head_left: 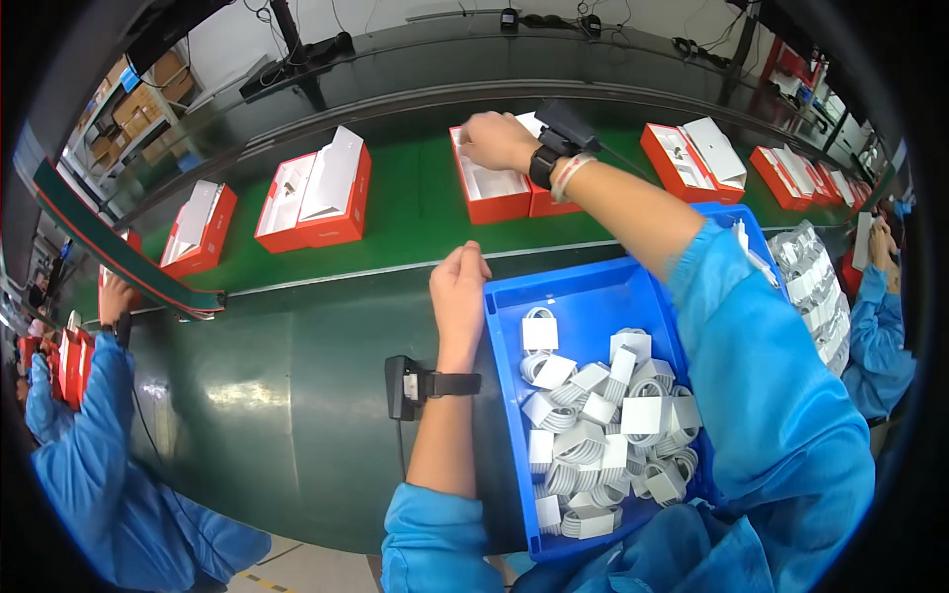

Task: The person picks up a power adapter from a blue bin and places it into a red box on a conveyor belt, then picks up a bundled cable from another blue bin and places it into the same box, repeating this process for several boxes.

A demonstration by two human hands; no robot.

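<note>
My right hand [499, 141] reaches over an open red box with a white inside [497, 203] on the green belt. Its fingers are curled down into the box; the tips and anything between them are hidden. Beside the left rim of a blue bin [573, 287], my left hand [461, 282] is raised with its fingers pressed together, and whatever it might hold is out of sight. In the bin lie several coiled white cables with white paper wraps [583, 445]. A device is strapped to each wrist.
More open red boxes stand along the green belt [410, 198], left [314, 193] and right [692, 163]. Clear-bagged white items [813, 292] lie right of the bin. A dark-green curved rail [109, 237] crosses at left. Co-workers in blue sleeves [94, 474] sit either side.
</note>
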